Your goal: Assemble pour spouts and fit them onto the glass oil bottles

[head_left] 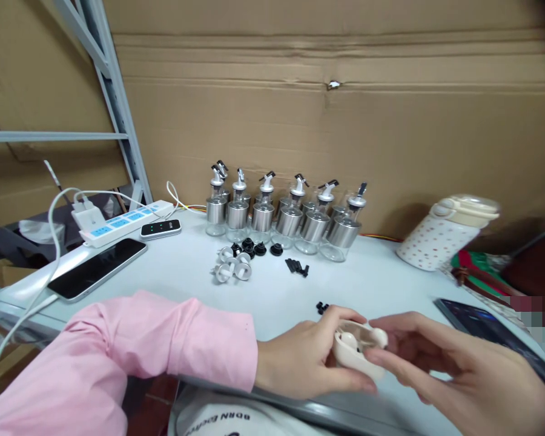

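My left hand (302, 357) is wrapped round a cream earbud case (354, 361) with its lid up, low over the front of the table. One earbud (350, 342) sits in the case. Between the thumb and finger of my right hand (458, 369) is a second pale earbud (379, 337), at the right end of the case; whether it still touches the case I cannot tell. Just behind my left hand lie small black parts (321, 308), partly hidden by it.
Along the back stand several glass-and-steel oil bottles (289, 225) with pourer tops. Before them lie white pourer caps (231, 266), black stoppers (260, 248) and black levers (297, 266). A phone (97, 269) and power strip (127, 223) are left; a dotted tumbler (440, 239) and dark phone (490, 339) right.
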`<state>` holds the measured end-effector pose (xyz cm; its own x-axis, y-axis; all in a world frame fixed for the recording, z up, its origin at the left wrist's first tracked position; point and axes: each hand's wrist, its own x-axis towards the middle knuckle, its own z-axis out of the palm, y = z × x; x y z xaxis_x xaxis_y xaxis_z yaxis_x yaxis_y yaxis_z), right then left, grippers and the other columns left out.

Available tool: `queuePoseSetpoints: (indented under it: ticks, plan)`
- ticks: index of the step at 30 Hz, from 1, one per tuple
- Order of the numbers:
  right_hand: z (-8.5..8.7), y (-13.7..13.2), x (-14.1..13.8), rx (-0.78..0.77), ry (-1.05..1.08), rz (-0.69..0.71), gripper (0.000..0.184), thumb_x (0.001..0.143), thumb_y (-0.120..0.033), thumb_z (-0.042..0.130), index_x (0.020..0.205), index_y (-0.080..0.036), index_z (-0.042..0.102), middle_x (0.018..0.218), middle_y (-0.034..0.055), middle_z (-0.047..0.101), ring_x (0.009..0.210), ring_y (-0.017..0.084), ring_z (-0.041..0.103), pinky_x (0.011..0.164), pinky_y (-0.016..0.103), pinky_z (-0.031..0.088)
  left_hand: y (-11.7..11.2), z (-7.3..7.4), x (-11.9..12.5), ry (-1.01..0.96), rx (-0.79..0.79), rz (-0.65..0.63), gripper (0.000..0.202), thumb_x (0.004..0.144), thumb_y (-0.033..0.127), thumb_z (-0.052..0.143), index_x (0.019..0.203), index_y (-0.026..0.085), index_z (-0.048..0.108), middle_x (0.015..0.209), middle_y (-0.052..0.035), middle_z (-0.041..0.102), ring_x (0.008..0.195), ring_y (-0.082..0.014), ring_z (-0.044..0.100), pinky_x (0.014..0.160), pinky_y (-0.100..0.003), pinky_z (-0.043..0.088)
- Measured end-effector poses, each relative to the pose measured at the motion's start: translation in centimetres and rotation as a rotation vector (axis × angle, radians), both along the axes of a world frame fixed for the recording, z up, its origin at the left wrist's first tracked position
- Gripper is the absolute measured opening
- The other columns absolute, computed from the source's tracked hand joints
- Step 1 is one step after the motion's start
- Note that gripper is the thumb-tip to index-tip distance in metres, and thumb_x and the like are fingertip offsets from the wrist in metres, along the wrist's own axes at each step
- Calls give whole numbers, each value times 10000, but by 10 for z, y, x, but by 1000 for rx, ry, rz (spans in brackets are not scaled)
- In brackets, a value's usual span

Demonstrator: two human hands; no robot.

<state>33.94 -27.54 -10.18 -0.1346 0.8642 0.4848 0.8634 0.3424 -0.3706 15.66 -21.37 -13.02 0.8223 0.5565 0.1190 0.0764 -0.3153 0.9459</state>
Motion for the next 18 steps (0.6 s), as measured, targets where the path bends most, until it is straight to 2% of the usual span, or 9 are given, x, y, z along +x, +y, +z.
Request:
queuePoseSetpoints:
  ticks: [3, 6, 8, 10, 11, 12, 13, 15, 18]
  plan:
    - [8, 7, -11, -66, -49, 91, 238, 774, -464, 547, 714, -245, 618, 459, -49, 560, 337, 83, 503, 336, 158, 421, 0, 2, -1, 58, 81, -15, 626, 740, 323, 621, 1260, 202, 295, 893, -41, 560, 709, -144, 509, 679, -301, 447]
    - [4, 3, -11, -14, -72, 111, 296, 834, -450, 463, 718, -243, 640, 577, -9, 605, 409, 92, 544, 399, 173, 458, 0, 1, 0, 73, 49, -11, 638, 748, 337, 608, 1275, 192, 278, 873, -37, 559, 684, -136, 494, 650, -282, 434]
    - [1, 0, -6, 2, -109, 132, 274, 822, -462, 486, 899, -264, 658, 694, 12, 622, 437, 91, 542, 412, 181, 468, 1, 0, 0, 41, 4, 2, 643, 761, 324, 592, 1291, 187, 254, 924, -55, 564, 709, -138, 506, 657, -278, 433]
    - [-1, 0, 0, -13, -129, 129, 473, 752, -476, 582, 1176, -269, 543, 804, 32, 627, 448, 90, 536, 399, 182, 474, 1, -1, 1, 16, -12, 0, 672, 770, 306, 577, 1318, 181, 209, 994, -84, 562, 750, -149, 529, 676, -290, 441]
    - [-1, 2, 2, -26, -125, 125, 588, 717, -473, 622, 1246, -261, 479, 852, 45, 631, 461, 94, 544, 399, 184, 482, 1, -1, 1, 9, -12, -6, 683, 775, 303, 571, 1329, 181, 190, 1020, -94, 562, 771, -157, 540, 694, -303, 446]
    - [-1, 4, 4, -41, -112, 126, 630, 698, -464, 643, 1263, -254, 460, 891, 56, 634, 487, 103, 563, 419, 190, 499, 1, -1, 1, 1, -12, -11, 684, 781, 305, 565, 1335, 185, 182, 1041, -100, 562, 792, -165, 550, 716, -315, 448]
    - [0, 6, 5, -52, -95, 129, 607, 696, -451, 648, 1244, -252, 479, 908, 60, 639, 520, 115, 586, 456, 202, 520, 0, 0, 0, -13, -17, -17, 681, 785, 308, 560, 1337, 190, 180, 1064, -102, 559, 815, -170, 556, 739, -324, 448]
    - [1, 9, 4, -72, -62, 139, 447, 720, -405, 631, 1136, -256, 565, 863, 48, 651, 573, 137, 617, 522, 226, 544, 0, 1, 0, -24, -30, -26, 680, 788, 316, 561, 1340, 199, 181, 1072, -97, 562, 833, -174, 563, 761, -331, 446]
    - [4, 8, -8, -122, 29, 123, 267, 733, -339, 599, 979, -237, 617, 786, 32, 647, 603, 147, 628, 535, 229, 546, 1, 2, 0, 41, -5, -13, 710, 779, 339, 570, 1349, 182, 176, 979, -82, 580, 786, -175, 563, 711, -325, 449]
